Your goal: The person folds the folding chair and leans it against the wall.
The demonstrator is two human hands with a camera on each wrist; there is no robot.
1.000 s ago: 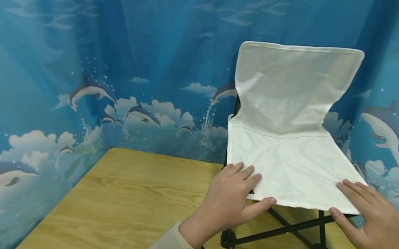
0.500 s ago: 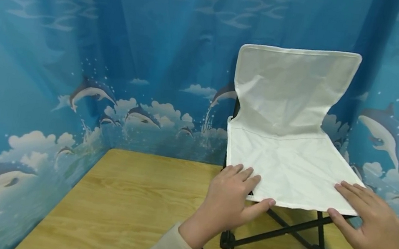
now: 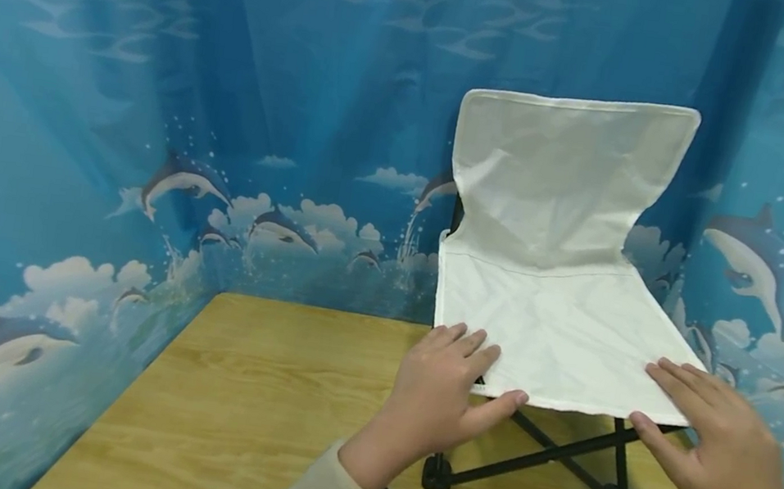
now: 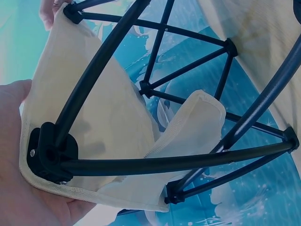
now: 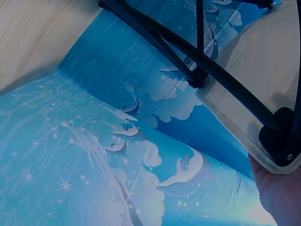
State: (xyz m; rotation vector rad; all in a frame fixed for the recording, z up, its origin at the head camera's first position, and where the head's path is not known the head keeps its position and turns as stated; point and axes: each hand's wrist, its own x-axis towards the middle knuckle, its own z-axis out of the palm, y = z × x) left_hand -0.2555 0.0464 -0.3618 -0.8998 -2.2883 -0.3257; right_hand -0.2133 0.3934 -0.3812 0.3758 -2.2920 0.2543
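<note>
A white fabric folding chair with crossed black legs stands unfolded on the wooden table, its backrest upright. On the front left corner of its seat rests my left hand, fingers extended over the cloth and thumb along the front edge. My right hand lies the same way on the front right corner. From underneath, the left wrist view has the black corner joint beside the left palm. Another corner joint shows close to the right hand in the right wrist view.
The wood-grain table extends to the left of the chair. Behind and at both sides hangs a blue curtain printed with dolphins and clouds, close behind the chair.
In the head view the chair and both hands have shifted slightly left and down. Both hands keep their places on the seat corners.
</note>
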